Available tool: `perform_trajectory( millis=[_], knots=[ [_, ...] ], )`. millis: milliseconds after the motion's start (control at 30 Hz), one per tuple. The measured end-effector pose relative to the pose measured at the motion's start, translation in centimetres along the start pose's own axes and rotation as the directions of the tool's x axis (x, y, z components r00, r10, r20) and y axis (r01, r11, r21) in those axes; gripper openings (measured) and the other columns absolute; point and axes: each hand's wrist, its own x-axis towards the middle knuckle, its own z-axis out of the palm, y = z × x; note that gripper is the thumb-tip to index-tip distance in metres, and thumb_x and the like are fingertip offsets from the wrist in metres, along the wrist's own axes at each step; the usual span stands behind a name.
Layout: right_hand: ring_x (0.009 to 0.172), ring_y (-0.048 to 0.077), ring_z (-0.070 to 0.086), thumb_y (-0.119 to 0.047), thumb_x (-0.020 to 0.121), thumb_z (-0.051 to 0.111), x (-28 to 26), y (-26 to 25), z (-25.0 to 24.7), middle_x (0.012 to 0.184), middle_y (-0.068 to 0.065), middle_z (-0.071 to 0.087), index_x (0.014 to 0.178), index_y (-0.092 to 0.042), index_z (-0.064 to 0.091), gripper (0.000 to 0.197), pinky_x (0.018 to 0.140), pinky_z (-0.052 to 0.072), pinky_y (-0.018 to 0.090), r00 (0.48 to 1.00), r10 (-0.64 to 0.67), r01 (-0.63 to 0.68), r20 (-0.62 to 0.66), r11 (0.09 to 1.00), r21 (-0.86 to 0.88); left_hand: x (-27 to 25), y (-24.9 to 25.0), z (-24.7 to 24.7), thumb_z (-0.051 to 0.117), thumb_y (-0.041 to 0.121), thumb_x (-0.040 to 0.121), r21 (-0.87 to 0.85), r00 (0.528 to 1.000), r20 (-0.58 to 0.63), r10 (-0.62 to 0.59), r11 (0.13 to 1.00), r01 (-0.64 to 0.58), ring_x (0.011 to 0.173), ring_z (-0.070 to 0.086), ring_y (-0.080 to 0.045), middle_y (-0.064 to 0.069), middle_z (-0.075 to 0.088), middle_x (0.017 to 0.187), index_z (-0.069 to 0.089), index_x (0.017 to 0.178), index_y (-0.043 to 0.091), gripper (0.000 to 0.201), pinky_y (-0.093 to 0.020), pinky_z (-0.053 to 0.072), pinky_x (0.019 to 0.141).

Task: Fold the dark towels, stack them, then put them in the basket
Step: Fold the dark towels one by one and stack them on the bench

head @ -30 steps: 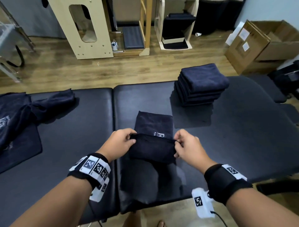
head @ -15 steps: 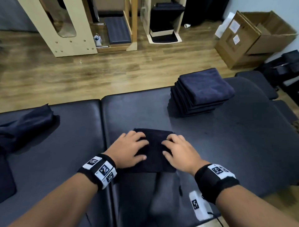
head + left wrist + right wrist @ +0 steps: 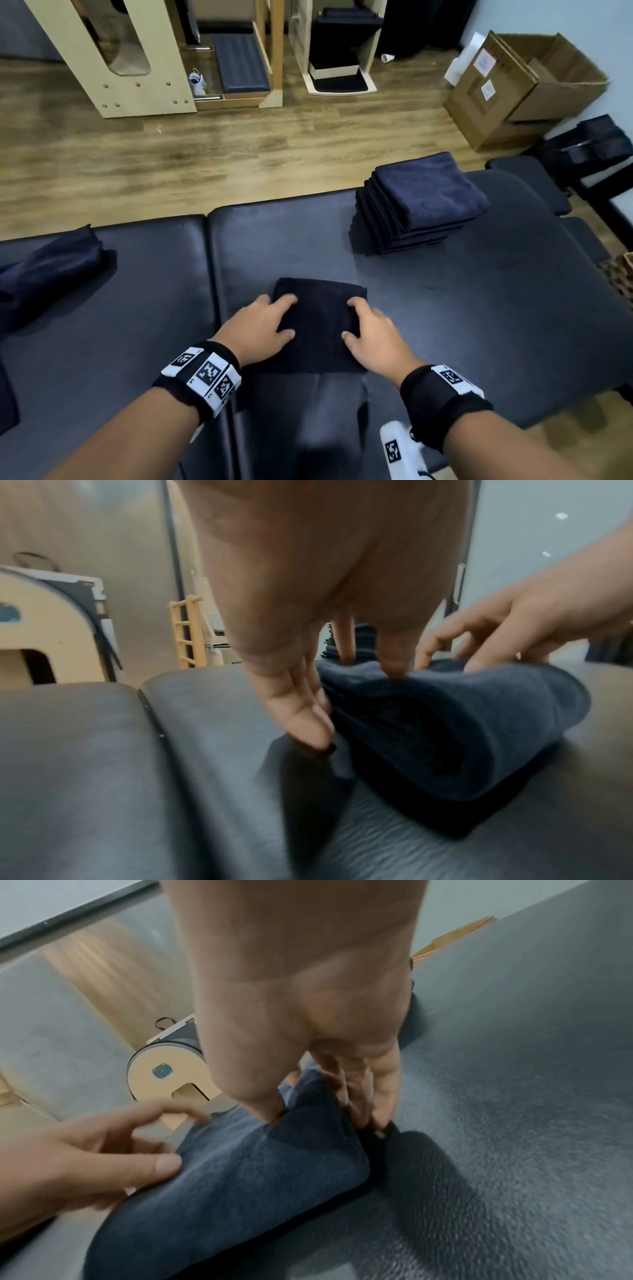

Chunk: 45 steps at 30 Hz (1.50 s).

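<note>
A dark folded towel lies flat on the black padded table right in front of me. My left hand holds its left edge, thumb and forefinger on top. In the left wrist view the other fingers point down against that edge. My right hand holds the right edge; its thumb presses into the top and its fingers tuck down beside the fold. A stack of folded towels stands at the far right. A wicker basket peeks in at the right edge.
Unfolded dark towels lie bunched at the table's left end. Beyond the table are a wooden floor, wooden exercise frames and an open cardboard box. A seam splits the table's two pads.
A second ago both hands held the towel's near fold raised. They laid it over, pressed it flat, then slid outward to the towel's side edges.
</note>
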Motion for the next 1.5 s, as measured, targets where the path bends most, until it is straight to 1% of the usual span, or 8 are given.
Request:
perform_trajectory(
  millis=[300,567,633,800,933,1167,1333,1500],
  knots=[
    [0.114,0.02,0.054,-0.017,0.093,0.067,0.5,5.6,-3.9,0.117,0.002,0.055,0.141,-0.033,0.048,0.053,0.1,0.039,0.023,0.995,-0.03,0.047,-0.094,0.982,0.182,0.9,6.4,3.0,0.078,0.047,0.076,-0.199,0.992,0.095,-0.08,0.975,0.098,0.126,0.047,-0.018,0.002,0.037,0.136,0.018,0.158,0.023,0.104,-0.027,0.042,0.106],
    [0.088,0.022,0.062,-0.016,0.088,0.073,2.3,16.1,-11.7,0.083,0.0,0.068,0.08,-0.016,0.058,0.017,0.071,0.045,0.029,0.949,0.075,0.016,-0.305,0.958,0.286,6.7,18.1,6.0,0.077,0.036,0.082,-0.304,0.991,0.051,-0.127,0.943,0.137,0.138,0.039,-0.017,0.002,0.029,0.15,0.007,0.16,0.015,0.107,-0.024,0.034,0.113],
    [0.092,0.023,0.063,-0.01,0.09,0.069,2.9,18.3,-13.4,0.088,0.001,0.069,0.085,-0.015,0.064,0.009,0.071,0.043,0.025,0.943,0.072,0.02,-0.325,0.962,0.271,8.2,20.6,6.1,0.075,0.033,0.085,-0.327,0.99,0.029,-0.135,0.935,0.137,0.142,0.034,-0.017,0.0,0.026,0.156,0.006,0.159,0.013,0.104,-0.022,0.028,0.113],
    [0.12,0.026,0.059,-0.007,0.092,0.064,4.4,21.4,-14.7,0.128,0.004,0.064,0.125,-0.011,0.066,0.033,0.104,0.042,0.029,0.969,-0.102,0.117,-0.225,0.992,0.053,10.3,23.4,6.8,0.067,0.039,0.09,-0.256,0.981,0.049,-0.189,0.947,0.195,0.141,0.037,-0.024,-0.002,0.017,0.16,-0.001,0.159,0.016,0.1,-0.035,0.036,0.115],
    [0.126,0.027,0.055,-0.015,0.097,0.055,4.6,21.8,-14.6,0.137,0.004,0.056,0.135,-0.014,0.057,0.038,0.105,0.044,0.037,0.978,-0.14,0.134,-0.157,0.99,-0.047,9.7,22.9,6.1,0.064,0.037,0.093,-0.255,0.981,0.057,-0.188,0.947,0.196,0.143,0.035,-0.023,-0.003,0.026,0.16,0.007,0.16,0.02,0.089,-0.035,0.033,0.117],
    [0.116,0.035,0.056,-0.017,0.075,0.072,2.7,17.3,-13.2,0.128,0.005,0.062,0.102,-0.02,0.076,0.028,0.088,0.049,0.052,0.902,-0.394,0.298,-0.177,0.864,-0.407,4.7,18.8,4.6,0.062,0.038,0.091,-0.184,0.955,-0.002,-0.296,0.939,0.29,0.11,0.062,-0.023,-0.001,0.068,0.115,0.061,0.125,0.019,0.039,-0.035,0.05,0.097],
    [0.111,0.016,0.053,-0.031,0.093,0.05,0.3,10.9,-9.8,0.112,-0.012,0.063,0.112,-0.029,0.068,0.027,0.094,0.047,0.037,0.784,-0.607,0.614,0.134,0.725,-0.31,-1.7,13.1,3.5,0.064,0.038,0.088,-0.274,0.902,-0.089,-0.423,0.881,0.386,0.1,0.065,-0.019,0.007,0.071,0.098,0.066,0.11,0.022,0.027,-0.03,0.051,0.091],
    [0.094,0.004,0.062,-0.03,0.095,0.054,-1.6,2.7,-4.1,0.094,-0.021,0.063,0.113,-0.03,0.069,0.023,0.085,0.049,0.017,0.688,-0.657,0.701,0.307,0.712,-0.046,-8.8,5.0,1.8,0.061,0.037,0.088,-0.348,0.821,-0.171,-0.544,0.813,0.466,0.092,0.065,-0.018,0.007,0.069,0.09,0.066,0.099,0.025,0.017,-0.027,0.051,0.087]
  ],
)
